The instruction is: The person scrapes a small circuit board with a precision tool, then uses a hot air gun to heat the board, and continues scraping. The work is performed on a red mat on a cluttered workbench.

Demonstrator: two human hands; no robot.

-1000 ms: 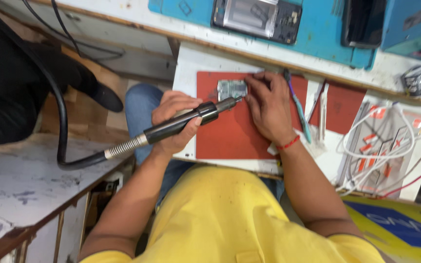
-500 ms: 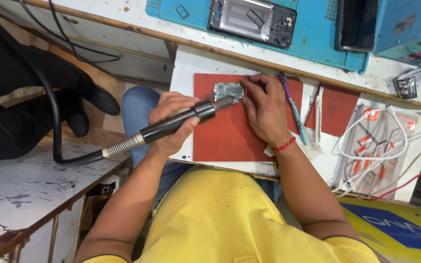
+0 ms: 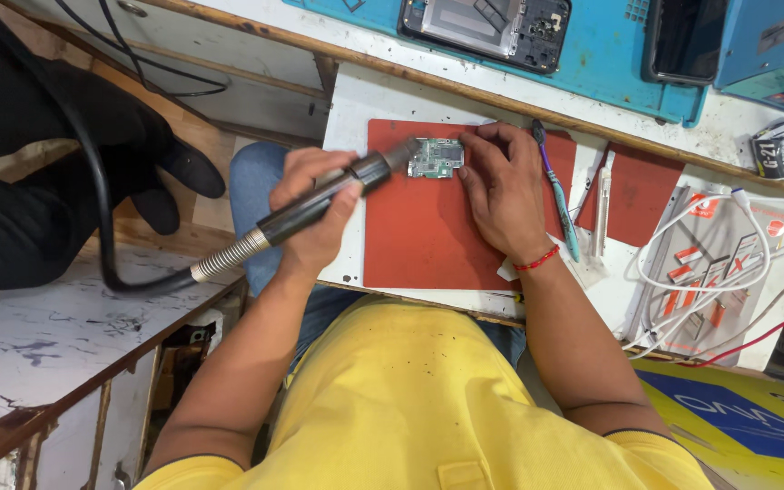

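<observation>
Our hands work over a red mat (image 3: 428, 227) on the white surface (image 3: 351, 100). The left hand (image 3: 315, 204) is wrapped around a black hot-air wand (image 3: 319, 201), fingers curled over the barrel and thumb along its side. The wand runs slantwise, its nozzle pointing up and to the right, the tip just at the left edge of a small green circuit board (image 3: 436, 157). From the wand's rear a ribbed metal collar leads into a thick black hose (image 3: 93, 172) that loops away to the left.

The right hand (image 3: 501, 195) lies palm down on the mat, fingers bent, with the fingertips (image 3: 466, 138) pressing at the right edge of the circuit board; it grips nothing, only steadies the board. A red thread band circles that wrist.

The circuit board sits flat near the upper edge of the red mat, between the wand tip and our right fingers.

Just right of the right hand lies a teal-handled tool (image 3: 557, 195), and beyond it metal tweezers (image 3: 602, 204) beside a second red mat (image 3: 632, 191). White cables (image 3: 710, 263) coil farther right. An opened phone (image 3: 487, 27) rests on a blue mat (image 3: 610, 63) above.
</observation>
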